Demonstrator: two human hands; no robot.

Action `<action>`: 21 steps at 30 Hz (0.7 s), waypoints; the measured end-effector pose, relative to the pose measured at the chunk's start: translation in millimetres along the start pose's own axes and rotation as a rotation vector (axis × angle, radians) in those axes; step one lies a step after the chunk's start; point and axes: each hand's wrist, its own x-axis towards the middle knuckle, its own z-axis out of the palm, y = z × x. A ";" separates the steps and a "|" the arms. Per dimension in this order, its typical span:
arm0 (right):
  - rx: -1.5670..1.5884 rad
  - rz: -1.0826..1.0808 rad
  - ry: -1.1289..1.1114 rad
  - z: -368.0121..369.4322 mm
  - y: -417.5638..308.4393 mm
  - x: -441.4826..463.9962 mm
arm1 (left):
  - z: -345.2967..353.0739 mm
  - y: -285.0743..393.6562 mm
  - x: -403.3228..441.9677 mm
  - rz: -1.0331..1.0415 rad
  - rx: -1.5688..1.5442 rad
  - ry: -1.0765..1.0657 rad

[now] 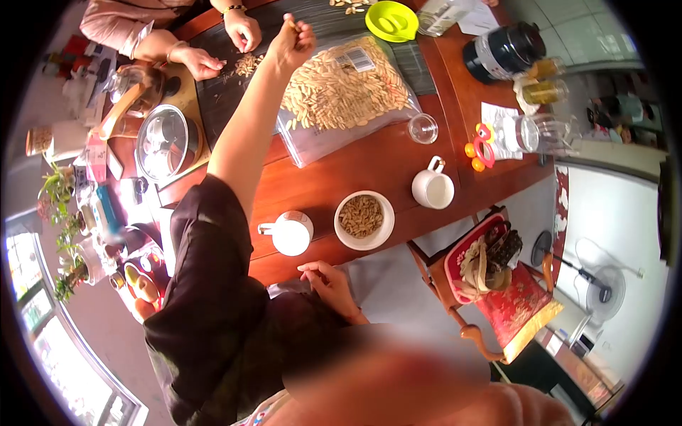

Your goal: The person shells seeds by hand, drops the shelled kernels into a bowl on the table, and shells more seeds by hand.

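Note:
My left hand [293, 46] is stretched out over the upper left edge of a clear plastic bag [348, 92] filled with pale, elongated shelled pieces. Its fingers are curled together around something small that I cannot make out. Lower down, near the table's front edge, my right hand [330, 287] hangs with loosely bent fingers slightly apart and nothing visible in them. A white bowl [386, 226] of brown kernels [361, 216] stands on the table above and right of it. Left of the bowl is a white mug [292, 234]; another white mug [433, 187] stands to its right.
Across the table, a co-worker's hands [244, 30] are beside a small pile of brown bits [248, 64]. A glass cup [423, 128], green dish [391, 21], dark flask [501, 53], rattle [483, 150] and glass-lidded pot [166, 144] stand around. A cushioned chair [515, 302] is at right.

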 end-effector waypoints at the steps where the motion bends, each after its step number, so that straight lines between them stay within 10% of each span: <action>1: -0.004 0.006 -0.027 -5.6 3.7 0.8 | -16.0 5.3 22.9 -0.004 0.018 -0.212; 2: 0.066 0.014 -0.030 -9.6 10.9 -0.4 | -33.2 15.2 50.2 -0.008 0.042 -0.422; 4: 0.137 0.028 -0.056 -16.6 17.6 -2.4 | 6.5 11.5 83.5 0.210 -0.164 0.293; 8: 0.241 0.073 -0.022 -30.8 11.7 -2.1 | 0.9 11.8 122.3 0.298 -0.041 -0.142; 13: 0.271 0.148 0.040 -57.2 16.9 -3.5 | 16.4 19.4 163.8 0.424 -0.183 0.162; 21: 0.222 0.217 0.217 -83.6 47.1 -8.9 | 20.9 36.1 192.0 0.511 0.036 0.047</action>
